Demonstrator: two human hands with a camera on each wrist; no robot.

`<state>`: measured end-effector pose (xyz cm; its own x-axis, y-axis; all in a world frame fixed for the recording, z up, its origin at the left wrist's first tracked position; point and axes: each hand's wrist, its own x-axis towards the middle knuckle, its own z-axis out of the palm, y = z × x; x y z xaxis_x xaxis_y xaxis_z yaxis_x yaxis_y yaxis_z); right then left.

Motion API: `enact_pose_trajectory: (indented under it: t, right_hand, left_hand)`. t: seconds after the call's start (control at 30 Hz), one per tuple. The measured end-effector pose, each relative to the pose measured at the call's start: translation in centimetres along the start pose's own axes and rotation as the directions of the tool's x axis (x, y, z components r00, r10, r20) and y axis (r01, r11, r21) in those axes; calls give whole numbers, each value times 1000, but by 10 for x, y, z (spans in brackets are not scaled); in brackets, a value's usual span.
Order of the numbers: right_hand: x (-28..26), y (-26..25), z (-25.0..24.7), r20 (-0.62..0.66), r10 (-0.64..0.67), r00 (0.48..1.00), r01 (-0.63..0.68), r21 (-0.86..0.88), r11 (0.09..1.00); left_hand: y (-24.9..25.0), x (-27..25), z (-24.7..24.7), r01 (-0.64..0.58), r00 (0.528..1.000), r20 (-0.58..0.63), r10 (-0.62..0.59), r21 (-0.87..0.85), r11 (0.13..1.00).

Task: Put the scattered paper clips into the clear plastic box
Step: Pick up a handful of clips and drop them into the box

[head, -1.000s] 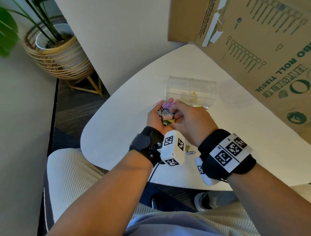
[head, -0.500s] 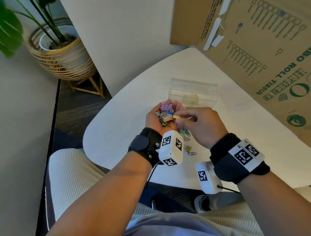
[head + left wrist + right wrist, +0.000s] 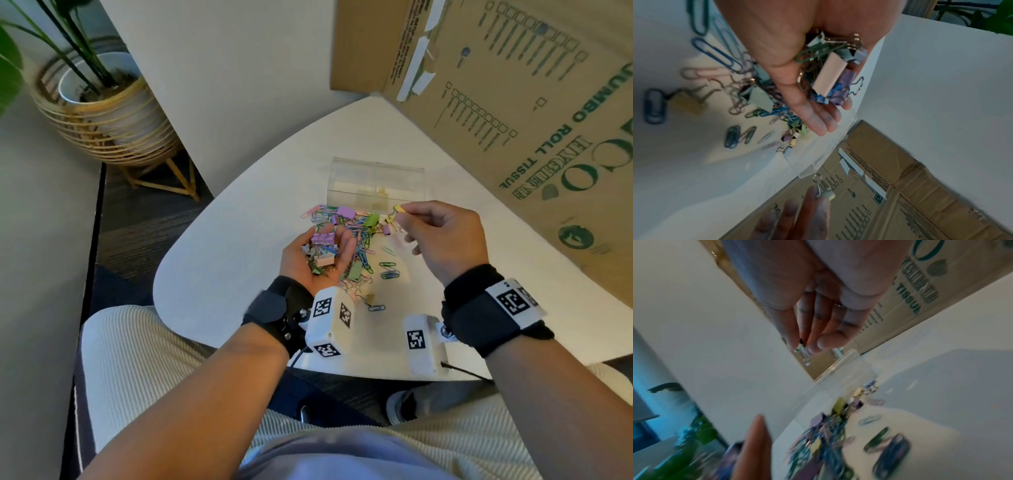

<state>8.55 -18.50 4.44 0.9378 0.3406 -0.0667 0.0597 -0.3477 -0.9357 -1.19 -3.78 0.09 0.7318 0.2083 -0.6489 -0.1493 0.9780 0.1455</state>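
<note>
My left hand [image 3: 322, 255] lies palm up above the table's near middle, fingers almost straight, carrying a heap of binder clips and paper clips [image 3: 321, 246]; the left wrist view shows the same heap [image 3: 828, 73] on the palm. My right hand [image 3: 402, 213] pinches a small yellow binder clip [image 3: 397, 209] between thumb and forefinger, just in front of the clear plastic box's [image 3: 376, 181] right corner. That clip [image 3: 827, 194] hangs by its wire handle. A pile of coloured paper clips [image 3: 356, 222] lies scattered between the box and my left hand.
The white table [image 3: 222, 274] ends in a curved edge to the left and near me. A big cardboard carton [image 3: 513, 102] stands along the right and back. A potted plant in a wicker stand [image 3: 102, 113] sits on the floor at the far left.
My right hand has left the left palm and swung right and forward toward the box, carrying the yellow binder clip. The left hand dropped back slightly, which uncovered the pile on the table.
</note>
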Motion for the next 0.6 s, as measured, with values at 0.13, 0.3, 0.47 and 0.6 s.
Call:
enact_pose_trajectory:
  t: [0.13, 0.3, 0.47, 0.6]
  right_hand:
    - [34, 3, -13, -129, 34, 991, -40, -40, 998]
    - [70, -4, -10, -100, 1, 995, -21, -194, 981]
    - [59, -9, -12, -37, -3, 999, -10, -348, 937]
    - [18, -17, -2, 39, -72, 997, 80, -279, 957]
  left_hand:
    - [-5, -1, -5, 27, 1000, 0, -27, 26, 999]
    - [-8, 0, -1, 83, 996, 26, -85, 66, 994]
    - [-10, -3, -5, 83, 996, 28, -84, 46, 995]
    - [-10, -2, -5, 80, 996, 22, -81, 58, 995]
